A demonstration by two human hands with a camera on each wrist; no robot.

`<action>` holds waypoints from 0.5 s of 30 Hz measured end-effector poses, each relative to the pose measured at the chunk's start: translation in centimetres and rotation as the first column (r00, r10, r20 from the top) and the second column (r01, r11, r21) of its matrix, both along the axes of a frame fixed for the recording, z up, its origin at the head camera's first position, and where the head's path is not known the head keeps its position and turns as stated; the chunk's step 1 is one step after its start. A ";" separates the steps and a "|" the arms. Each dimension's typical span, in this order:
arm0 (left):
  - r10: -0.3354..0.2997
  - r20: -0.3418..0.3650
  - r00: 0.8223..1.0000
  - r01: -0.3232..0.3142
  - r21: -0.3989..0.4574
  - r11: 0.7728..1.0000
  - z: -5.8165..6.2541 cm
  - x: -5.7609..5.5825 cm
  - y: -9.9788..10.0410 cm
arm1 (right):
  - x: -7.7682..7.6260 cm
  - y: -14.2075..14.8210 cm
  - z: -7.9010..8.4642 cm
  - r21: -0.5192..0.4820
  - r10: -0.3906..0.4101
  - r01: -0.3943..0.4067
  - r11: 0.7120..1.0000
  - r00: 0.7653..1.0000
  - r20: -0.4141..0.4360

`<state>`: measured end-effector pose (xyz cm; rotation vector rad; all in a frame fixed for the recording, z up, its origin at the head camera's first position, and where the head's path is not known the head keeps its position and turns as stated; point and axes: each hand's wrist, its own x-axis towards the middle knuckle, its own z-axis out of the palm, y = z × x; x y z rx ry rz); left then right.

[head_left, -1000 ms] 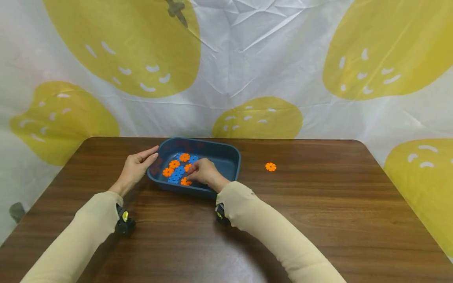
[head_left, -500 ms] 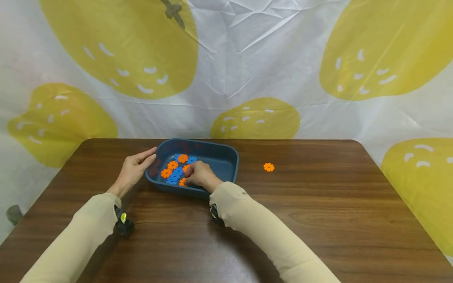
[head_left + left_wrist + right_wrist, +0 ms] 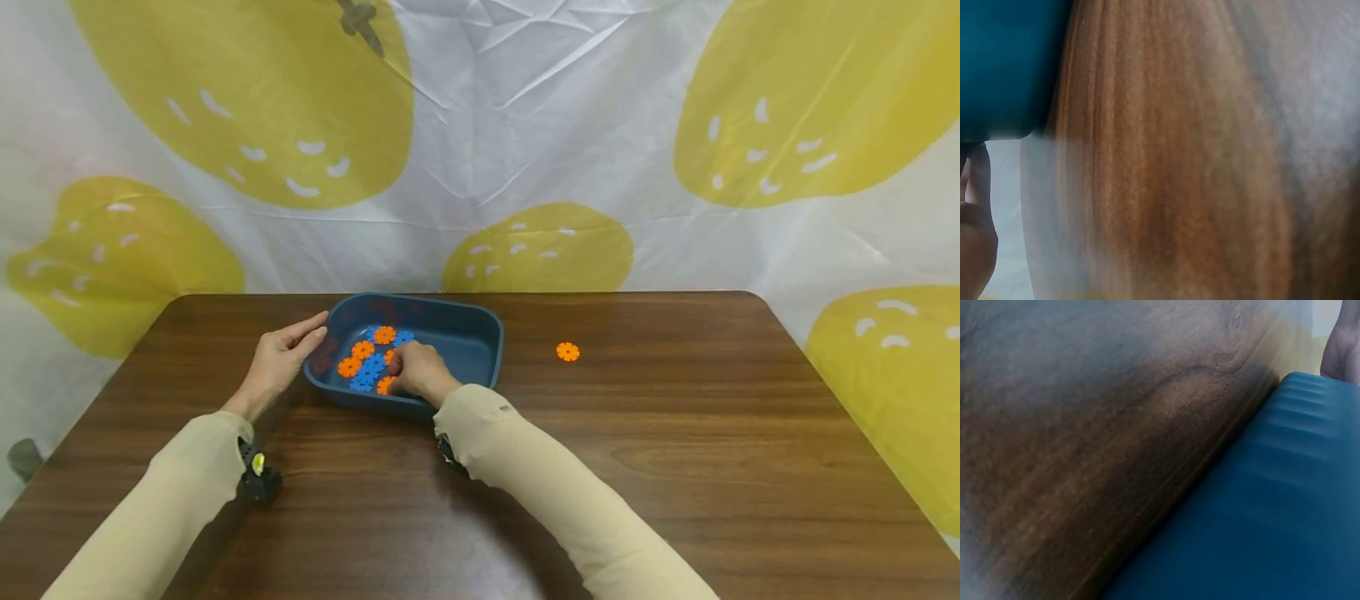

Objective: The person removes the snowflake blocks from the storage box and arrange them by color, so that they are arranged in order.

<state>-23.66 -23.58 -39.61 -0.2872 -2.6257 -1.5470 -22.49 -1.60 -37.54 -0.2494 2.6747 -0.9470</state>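
Note:
A dark blue rectangular tray (image 3: 465, 354) stands near the table's back edge, with several orange and blue flower-shaped plastic discs (image 3: 349, 367) lying in its left half. My left hand (image 3: 273, 362) is at the tray's left end, its extended fingers and thumb touching the rim. Inside the tray, my right hand (image 3: 422, 372) has curled fingers low over the discs, beside an orange disc (image 3: 385, 386) near the front wall. Its fingertips are hidden, so whether they pinch a disc is unclear. The left wrist view catches part of the left hand (image 3: 975, 231) below the tray's corner (image 3: 1004, 69).
A single orange disc (image 3: 567, 352) lies on the brown wooden table (image 3: 675, 433), to the right of the tray. Behind the table hangs a white cloth (image 3: 480, 150) printed with large yellow fruit shapes. The tray's outer wall (image 3: 1260, 506) fills much of the right wrist view.
My right hand has shifted slightly left and toward the front wall within the tray, its fingers more curled. My left hand stays at the rim. The whole head view has drifted a little.

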 end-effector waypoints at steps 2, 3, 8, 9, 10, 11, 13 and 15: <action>0.002 -0.002 1.000 -0.002 -0.003 1.000 0.0 0.0 0.0 | 0.0 -0.1 0.0 0.006 0.002 -0.002 1.000 1.000 0.001; 0.004 -0.001 1.000 -0.004 -0.003 1.000 0.0 0.0 -0.1 | 0.1 -0.1 0.1 0.009 0.002 -0.002 1.000 1.000 0.002; 0.012 0.006 1.000 -0.012 -0.015 1.000 0.0 0.1 -0.1 | 0.0 -0.2 0.2 0.026 0.013 -0.014 1.000 1.000 0.011; 0.014 0.008 1.000 -0.014 -0.014 1.000 0.0 0.1 -0.1 | 0.0 -0.2 0.2 0.032 0.017 -0.017 0.999 1.000 0.009; 0.015 0.010 1.000 -0.015 -0.014 1.000 0.0 0.0 -0.1 | 0.0 -0.2 0.2 0.039 0.020 -0.020 0.999 1.000 0.006; 0.016 0.011 1.000 -0.016 -0.013 1.000 0.0 0.0 0.0 | 0.0 -0.1 0.2 0.044 0.022 -0.022 0.999 1.000 0.003; 0.017 0.012 1.000 -0.017 -0.008 1.000 -0.1 -0.1 0.0 | 0.0 -0.1 0.2 0.050 0.024 -0.024 0.998 1.000 0.000; 0.016 0.012 1.000 -0.016 -0.009 1.000 -0.1 -0.1 0.0 | 0.0 0.0 0.2 0.045 0.022 -0.022 0.999 1.000 0.004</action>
